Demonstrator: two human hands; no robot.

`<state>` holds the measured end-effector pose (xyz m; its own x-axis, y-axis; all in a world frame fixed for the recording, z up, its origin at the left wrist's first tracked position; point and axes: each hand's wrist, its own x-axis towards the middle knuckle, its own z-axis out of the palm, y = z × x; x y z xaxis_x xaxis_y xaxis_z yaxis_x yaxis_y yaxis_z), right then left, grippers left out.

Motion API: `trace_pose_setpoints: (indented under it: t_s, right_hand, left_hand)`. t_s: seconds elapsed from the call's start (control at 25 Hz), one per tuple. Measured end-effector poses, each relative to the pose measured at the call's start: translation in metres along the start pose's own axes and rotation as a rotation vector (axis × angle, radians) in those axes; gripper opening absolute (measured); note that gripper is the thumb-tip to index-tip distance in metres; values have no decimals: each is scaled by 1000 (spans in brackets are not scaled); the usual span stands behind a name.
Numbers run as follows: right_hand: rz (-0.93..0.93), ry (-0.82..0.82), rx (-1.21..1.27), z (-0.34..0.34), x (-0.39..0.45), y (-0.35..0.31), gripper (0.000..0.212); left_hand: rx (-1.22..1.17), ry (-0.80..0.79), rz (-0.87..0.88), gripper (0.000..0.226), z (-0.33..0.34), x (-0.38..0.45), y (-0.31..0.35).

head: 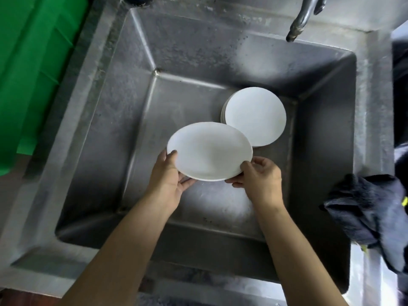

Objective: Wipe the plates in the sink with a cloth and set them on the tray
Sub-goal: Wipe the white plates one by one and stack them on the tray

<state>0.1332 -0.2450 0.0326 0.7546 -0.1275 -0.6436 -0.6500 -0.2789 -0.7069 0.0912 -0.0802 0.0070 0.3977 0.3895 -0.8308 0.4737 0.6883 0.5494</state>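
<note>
Hands (212, 180) gripping plate (209, 151) between them

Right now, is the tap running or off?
Off. No water comes from the tap spout, and none lands in the sink below it.

Plate stack (254, 115) on steel sink (176, 51) floor

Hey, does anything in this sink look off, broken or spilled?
Nothing looks broken or spilled. The held plate, gripped by the left hand and right hand, looks intact, as does the stack of plates. Only oddity: the dark cloth lies crumpled on the sink rim.
</note>
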Motion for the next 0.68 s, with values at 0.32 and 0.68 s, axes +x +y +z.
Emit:
trace_pose_setpoints:
  t_s: [0.32, 0.68]
  right_hand:
    - [86, -81, 292, -18, -51, 8, 28]
    - [-285, 290, -241, -103, -78, 23, 22]
  left_hand:
    - [-5, 58, 52, 27, 34, -48, 19]
    - [155, 47, 244, 25, 55, -114, 16]
